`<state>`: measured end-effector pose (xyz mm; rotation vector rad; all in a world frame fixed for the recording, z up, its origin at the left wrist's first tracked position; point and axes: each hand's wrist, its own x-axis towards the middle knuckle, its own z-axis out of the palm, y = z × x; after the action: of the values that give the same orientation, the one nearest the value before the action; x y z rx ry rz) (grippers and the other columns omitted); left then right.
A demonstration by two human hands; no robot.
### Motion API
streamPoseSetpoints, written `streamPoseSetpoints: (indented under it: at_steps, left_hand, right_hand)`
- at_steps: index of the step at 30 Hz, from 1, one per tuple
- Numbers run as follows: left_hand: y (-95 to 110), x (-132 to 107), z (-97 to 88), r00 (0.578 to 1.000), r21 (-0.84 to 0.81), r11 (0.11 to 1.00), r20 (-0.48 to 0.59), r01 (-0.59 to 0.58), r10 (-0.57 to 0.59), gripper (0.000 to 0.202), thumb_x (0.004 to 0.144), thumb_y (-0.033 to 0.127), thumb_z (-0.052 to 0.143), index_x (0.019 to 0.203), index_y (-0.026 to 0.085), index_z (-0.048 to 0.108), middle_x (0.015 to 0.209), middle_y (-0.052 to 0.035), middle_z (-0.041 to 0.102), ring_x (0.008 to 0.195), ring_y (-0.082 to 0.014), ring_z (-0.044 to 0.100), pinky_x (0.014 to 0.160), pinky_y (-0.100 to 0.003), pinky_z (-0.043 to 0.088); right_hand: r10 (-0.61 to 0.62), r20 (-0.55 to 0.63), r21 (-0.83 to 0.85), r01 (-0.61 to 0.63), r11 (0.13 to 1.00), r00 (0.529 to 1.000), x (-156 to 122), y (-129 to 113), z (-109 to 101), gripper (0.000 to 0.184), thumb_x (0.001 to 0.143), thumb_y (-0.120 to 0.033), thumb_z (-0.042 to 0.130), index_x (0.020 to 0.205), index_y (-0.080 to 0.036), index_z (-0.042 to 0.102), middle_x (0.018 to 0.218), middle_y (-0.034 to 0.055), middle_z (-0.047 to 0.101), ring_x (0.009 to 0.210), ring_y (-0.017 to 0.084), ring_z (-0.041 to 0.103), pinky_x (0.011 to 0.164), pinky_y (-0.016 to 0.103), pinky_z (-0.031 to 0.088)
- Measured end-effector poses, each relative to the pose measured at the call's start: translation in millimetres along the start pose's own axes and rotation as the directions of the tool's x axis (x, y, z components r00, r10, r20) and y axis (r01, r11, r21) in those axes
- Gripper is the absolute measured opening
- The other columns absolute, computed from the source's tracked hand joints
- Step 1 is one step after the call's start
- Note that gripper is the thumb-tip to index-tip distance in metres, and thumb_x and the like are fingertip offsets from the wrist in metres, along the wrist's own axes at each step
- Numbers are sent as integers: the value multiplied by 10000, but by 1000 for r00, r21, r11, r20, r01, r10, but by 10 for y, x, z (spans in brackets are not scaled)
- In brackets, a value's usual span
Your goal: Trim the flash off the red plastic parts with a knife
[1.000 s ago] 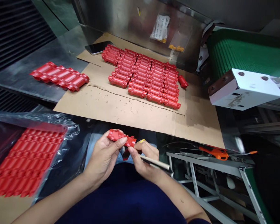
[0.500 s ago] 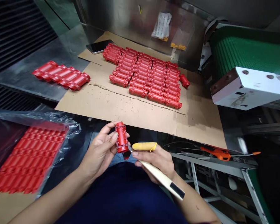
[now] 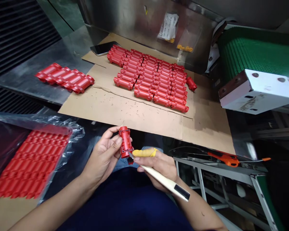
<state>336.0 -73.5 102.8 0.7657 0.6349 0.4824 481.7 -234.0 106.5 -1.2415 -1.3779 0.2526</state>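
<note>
A red plastic cylindrical part (image 3: 125,141), roughly upright with dark edge lines, is pinched between the thumb and fingers of my left hand (image 3: 105,150). My right hand (image 3: 160,166) is closed around a knife (image 3: 162,180) with a cream handle and a black patch near its end. The blade's tip meets the lower right end of the red part. A yellow finger cot (image 3: 144,152) covers my right index finger, which lies close to that end. Another small red piece shows just below the part; what it belongs to is hidden.
Rows of red parts (image 3: 148,78) lie on a cardboard sheet (image 3: 125,107). More red parts (image 3: 65,78) sit at the left, and others fill a plastic-lined box (image 3: 33,160). A phone (image 3: 103,48), a green conveyor belt (image 3: 257,54) and an orange air gun (image 3: 223,158) are around.
My right hand and the knife have moved slightly left, bringing the blade and yellow fingertip closer against the part's lower end. The left hand keeps its hold almost in place.
</note>
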Motion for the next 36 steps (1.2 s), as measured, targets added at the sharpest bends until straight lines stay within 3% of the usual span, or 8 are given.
streamPoseSetpoints:
  at_steps: [8, 20, 24, 28, 33, 34, 36]
  left_hand:
    - [21, -9, -23, 999, -32, 999, 5, 44, -44, 451, 970, 310, 857, 1348, 214, 630, 1084, -111, 812, 830, -161, 778, 791, -247, 656]
    - [24, -28, -18, 1000, 17, 1000, -6, -4, 5, 453, 974, 329, 855, 1358, 219, 641, 1063, -83, 800, 771, -127, 717, 746, -231, 646]
    - [33, -37, -10, 1000, 28, 999, -11, -16, 16, 462, 962, 329, 869, 1350, 223, 642, 1084, -83, 798, 828, -145, 736, 763, -236, 648]
    - [33, -39, -1, 1000, 13, 1000, -9, 2, -2, 461, 961, 325, 871, 1350, 217, 648, 1049, -80, 801, 816, -141, 736, 757, -227, 639]
    - [27, -23, 10, 998, -19, 998, -15, 65, -66, 446, 957, 325, 875, 1330, 204, 663, 1036, -97, 811, 853, -160, 753, 777, -235, 645]
    - [28, -20, 6, 997, -29, 997, -18, 78, -78, 446, 953, 330, 878, 1325, 204, 666, 1036, -98, 811, 864, -168, 761, 784, -243, 650]
    - [33, -17, -8, 996, -46, 995, -14, 91, -92, 457, 944, 341, 884, 1322, 206, 663, 1050, -97, 808, 853, -179, 775, 793, -266, 663]
  right_hand:
    - [51, -4, 6, -51, 999, 999, -2, -18, -13, 341, 1045, -179, 772, 1380, -240, 782, 1241, 103, 849, 1116, 224, 837, 970, 340, 718]
    - [10, 17, 22, -11, 1000, 1000, 61, -22, -1, 331, 1032, -139, 778, 1359, -191, 782, 1229, 124, 840, 1095, 212, 829, 970, 325, 706]
    - [4, 23, 17, -4, 1000, 1000, 64, -15, -7, 318, 1034, -141, 772, 1349, -188, 777, 1248, 131, 831, 1111, 217, 823, 962, 327, 706]
    - [24, 101, -3, -23, 1000, 995, 87, -12, -60, 296, 1044, -136, 746, 1337, -174, 752, 1293, 156, 803, 1116, 225, 816, 949, 339, 707]
    - [-93, 234, -117, 123, 985, 968, 98, 30, -75, 333, 1071, -146, 706, 1400, -182, 677, 1095, 100, 838, 986, 224, 822, 964, 380, 688]
    - [-86, 216, -109, 112, 988, 973, 89, 43, -62, 313, 1081, -149, 686, 1390, -197, 681, 1114, 98, 838, 977, 220, 823, 948, 372, 691]
    - [32, 34, -17, -31, 999, 999, 65, 66, -32, 247, 1101, -178, 659, 1337, -233, 705, 1153, 88, 831, 941, 195, 823, 864, 326, 702]
